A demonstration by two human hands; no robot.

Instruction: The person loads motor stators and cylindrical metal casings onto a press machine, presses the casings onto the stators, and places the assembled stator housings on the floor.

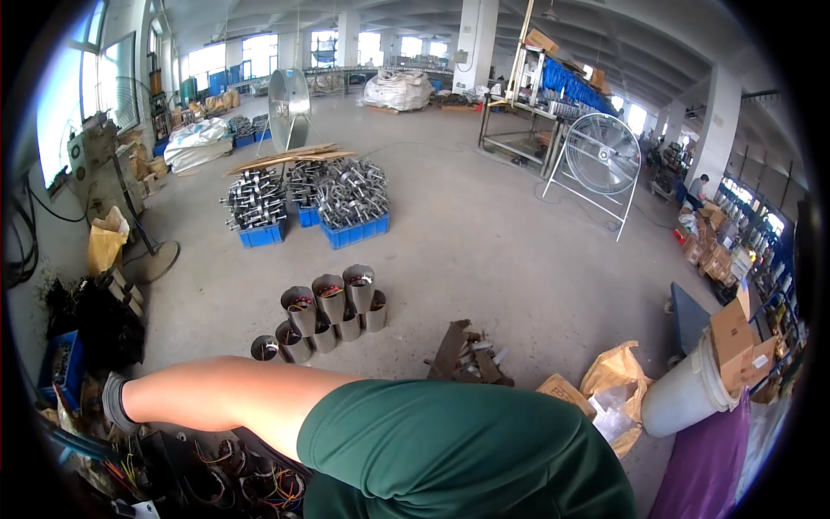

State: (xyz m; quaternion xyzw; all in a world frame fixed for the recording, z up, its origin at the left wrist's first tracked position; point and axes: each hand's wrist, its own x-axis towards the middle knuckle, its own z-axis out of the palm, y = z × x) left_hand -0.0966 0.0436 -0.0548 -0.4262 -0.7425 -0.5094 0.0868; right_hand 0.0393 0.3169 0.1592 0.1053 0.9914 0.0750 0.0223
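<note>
My left arm, in a dark green sleeve (450,441), stretches across the lower part of the picture toward the left. A grey knitted cuff marks the wrist at my left hand (119,403); the fingers are hidden, so neither their pose nor anything in them shows. Below the forearm lie dark motor parts (259,480) with coloured wires, partly covered by the arm. A blue crate of small metal parts (62,368) is close to the hand. My right hand is out of the picture.
Several grey metal cylinders (328,298) with wires inside stand on the floor ahead. Beyond them, blue crates (354,232) hold heaped metal shafts (353,190). Large fans (603,156) stand farther back. On the right are a white bucket (687,398) and a cardboard box (742,346).
</note>
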